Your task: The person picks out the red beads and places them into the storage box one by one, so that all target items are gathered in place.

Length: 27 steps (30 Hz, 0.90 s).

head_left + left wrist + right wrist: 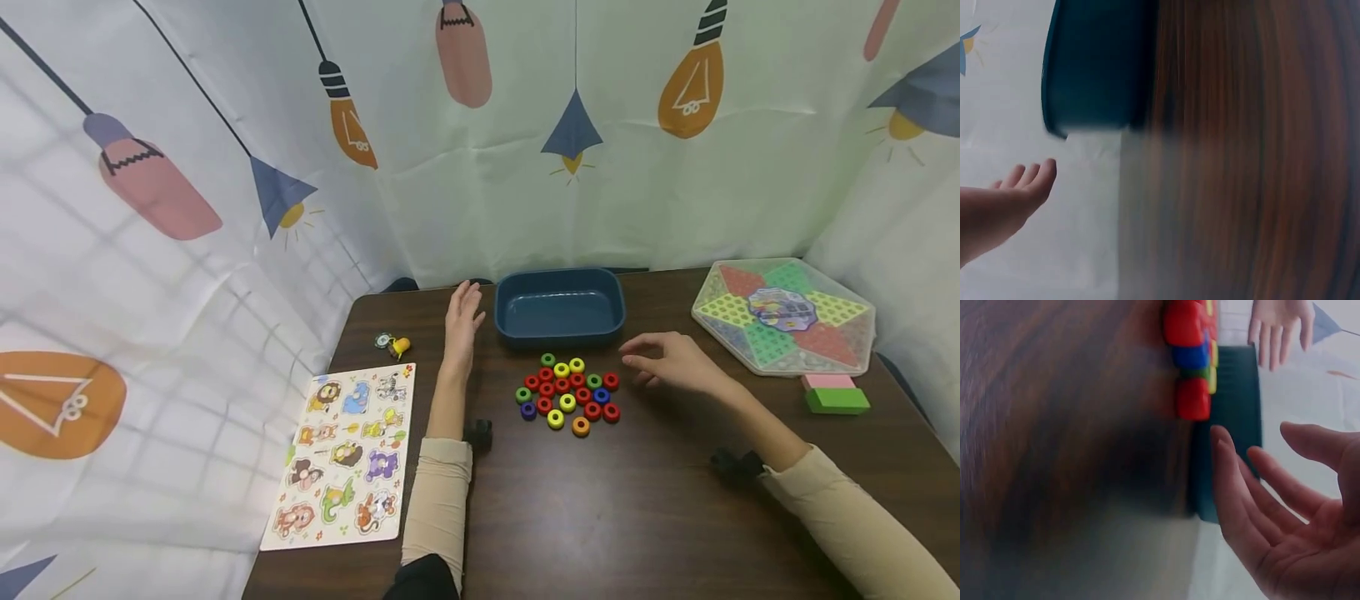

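Where the dark surface (570, 508) carries clustered coloured rings (562, 392), the right hand (671, 360) is just beside them, its grip loose and empty; farther back, the left hand (461, 325), fingers extended, holding nothing, is near the blue tray (558, 340).

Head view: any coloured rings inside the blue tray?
No, the visible coloured rings all lie on the brown table, on the near side of the blue tray.

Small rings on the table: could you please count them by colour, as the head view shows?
Red rings: 10
Yellow rings: 4
Green rings: 3
Blue rings: 2, one darker
Orange ring: 1
Total: 20
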### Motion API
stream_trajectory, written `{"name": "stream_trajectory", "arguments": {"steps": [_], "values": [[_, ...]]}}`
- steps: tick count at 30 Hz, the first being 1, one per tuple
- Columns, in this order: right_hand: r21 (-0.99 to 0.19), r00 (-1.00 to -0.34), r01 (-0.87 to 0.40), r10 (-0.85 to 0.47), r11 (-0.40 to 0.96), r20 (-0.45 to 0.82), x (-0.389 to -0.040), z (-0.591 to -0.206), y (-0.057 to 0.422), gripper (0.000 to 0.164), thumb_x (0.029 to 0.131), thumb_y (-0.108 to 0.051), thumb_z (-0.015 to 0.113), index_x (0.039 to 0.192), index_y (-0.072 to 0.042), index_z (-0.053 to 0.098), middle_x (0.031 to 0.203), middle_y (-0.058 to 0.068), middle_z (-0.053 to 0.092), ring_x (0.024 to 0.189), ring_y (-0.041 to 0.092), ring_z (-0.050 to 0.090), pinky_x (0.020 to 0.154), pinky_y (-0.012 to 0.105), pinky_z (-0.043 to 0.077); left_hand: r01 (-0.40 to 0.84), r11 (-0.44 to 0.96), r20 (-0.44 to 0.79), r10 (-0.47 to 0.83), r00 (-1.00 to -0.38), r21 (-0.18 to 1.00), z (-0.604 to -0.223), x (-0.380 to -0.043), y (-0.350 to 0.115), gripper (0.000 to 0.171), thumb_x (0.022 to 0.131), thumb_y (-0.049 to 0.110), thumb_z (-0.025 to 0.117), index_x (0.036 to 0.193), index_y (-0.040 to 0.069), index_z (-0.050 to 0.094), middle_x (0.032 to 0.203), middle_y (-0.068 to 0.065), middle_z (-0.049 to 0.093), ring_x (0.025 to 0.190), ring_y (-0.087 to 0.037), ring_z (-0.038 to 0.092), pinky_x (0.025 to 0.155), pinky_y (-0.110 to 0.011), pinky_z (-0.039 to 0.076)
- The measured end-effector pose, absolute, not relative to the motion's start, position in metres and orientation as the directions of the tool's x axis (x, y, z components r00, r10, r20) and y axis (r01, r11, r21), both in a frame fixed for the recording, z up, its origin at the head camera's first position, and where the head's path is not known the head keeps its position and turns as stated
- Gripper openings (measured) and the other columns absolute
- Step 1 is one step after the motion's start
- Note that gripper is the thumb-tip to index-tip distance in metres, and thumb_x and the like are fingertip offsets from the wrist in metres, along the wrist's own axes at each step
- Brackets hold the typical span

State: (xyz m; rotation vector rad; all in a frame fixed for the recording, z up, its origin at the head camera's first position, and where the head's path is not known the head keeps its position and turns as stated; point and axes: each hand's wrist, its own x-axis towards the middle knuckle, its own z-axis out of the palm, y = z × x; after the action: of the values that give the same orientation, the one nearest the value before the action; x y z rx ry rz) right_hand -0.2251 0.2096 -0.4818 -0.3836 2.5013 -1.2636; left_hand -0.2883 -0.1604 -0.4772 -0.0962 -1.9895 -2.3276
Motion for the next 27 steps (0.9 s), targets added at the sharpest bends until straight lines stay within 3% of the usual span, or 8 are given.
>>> {"name": "stream_trajectory", "arguments": {"steps": [4, 13, 18, 27], "values": [[-0.882, -0.879, -0.018, -0.428, 0.471, -0.211, -0.232, -0.498, 0.201, 0.039, 0.094, -0.032, 0.066, 0.124, -0.008, 0.064, 0.119, 0.016, 0.066, 0.08, 0.028, 0.073, 0.066, 0.041, 0.061, 0.03, -0.315, 0.016, -0.046, -0.999, 0.949, -0.487, -0.296, -0.146, 0.054, 0.104, 0.019, 0.048, 0.153, 0.012, 0.025, 0.156, -0.012, 0.032, 0.145, -0.021, 0.029, 0.119, -0.046, 0.024], [-0.925, -0.857, 0.097, -0.441, 0.367, -0.265, -0.234, -0.515, 0.185, 0.034, 0.093, -0.018, 0.068, 0.123, -0.003, 0.064, 0.112, 0.017, 0.069, 0.078, 0.031, 0.072, 0.065, 0.044, 0.061, 0.036, -0.399, -0.024, -0.144, -0.989, 0.916, -0.507, -0.302, -0.136, 0.061, 0.093, -0.016, 0.041, 0.146, 0.013, 0.039, 0.151, -0.008, 0.04, 0.14, -0.023, 0.038, 0.114, -0.032, 0.035], [-0.928, -0.862, 0.131, -0.423, 0.348, -0.28, -0.234, -0.513, 0.182, 0.033, 0.092, -0.009, 0.067, 0.123, 0.001, 0.063, 0.114, 0.022, 0.067, 0.079, 0.036, 0.071, 0.067, 0.047, 0.061, 0.058, -0.45, -0.028, -0.181, -0.983, 0.891, -0.509, -0.303, -0.137, 0.068, 0.086, -0.024, 0.044, 0.144, 0.011, 0.043, 0.147, -0.008, 0.044, 0.139, -0.025, 0.041, 0.112, -0.031, 0.038], [-0.934, -0.865, 0.126, -0.423, 0.335, -0.269, -0.237, -0.51, 0.189, 0.033, 0.09, -0.006, 0.069, 0.122, 0.0, 0.064, 0.112, 0.018, 0.069, 0.079, 0.035, 0.072, 0.069, 0.047, 0.061, 0.028, -0.463, -0.063, -0.18, -0.982, 0.886, -0.509, -0.301, -0.138, 0.07, 0.083, -0.026, 0.05, 0.144, 0.007, 0.041, 0.152, -0.02, 0.037, 0.136, -0.024, 0.045, 0.111, -0.034, 0.039]]}}
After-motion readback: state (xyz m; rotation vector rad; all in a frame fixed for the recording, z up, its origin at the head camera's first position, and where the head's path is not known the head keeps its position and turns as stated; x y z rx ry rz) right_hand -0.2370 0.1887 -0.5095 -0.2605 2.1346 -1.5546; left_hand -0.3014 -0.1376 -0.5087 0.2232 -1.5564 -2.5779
